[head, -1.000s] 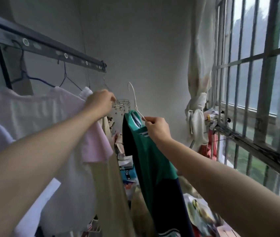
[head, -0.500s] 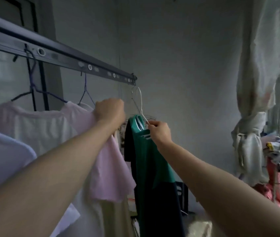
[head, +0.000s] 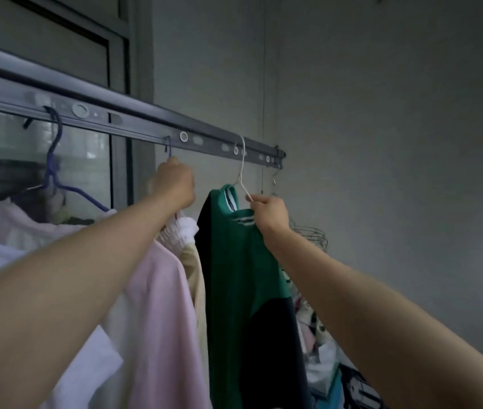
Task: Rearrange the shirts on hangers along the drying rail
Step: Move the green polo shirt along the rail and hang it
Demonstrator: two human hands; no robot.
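Note:
A grey drying rail (head: 146, 125) with holes runs from upper left toward the far wall. A green and navy shirt (head: 243, 278) hangs on a white wire hanger (head: 241, 169) whose hook sits in a rail hole. My right hand (head: 269, 212) pinches that hanger's shoulder at the shirt's collar. My left hand (head: 174, 184) grips the neck of a blue hanger (head: 169, 147) hooked on the rail, carrying a pink shirt (head: 157, 290). Another blue hanger (head: 54, 160) further left holds a pale pink shirt (head: 13, 225).
A beige garment (head: 196, 267) hangs between the pink and green shirts. Empty wire hangers (head: 308, 231) dangle near the rail's far end. A window frame (head: 119, 84) stands behind the rail. Piled clothes (head: 323, 335) lie low at right by the grey wall.
The view has swung left and up, away from the barred window. Both hands rose with their hangers; the white hanger's hook now sits on the rail.

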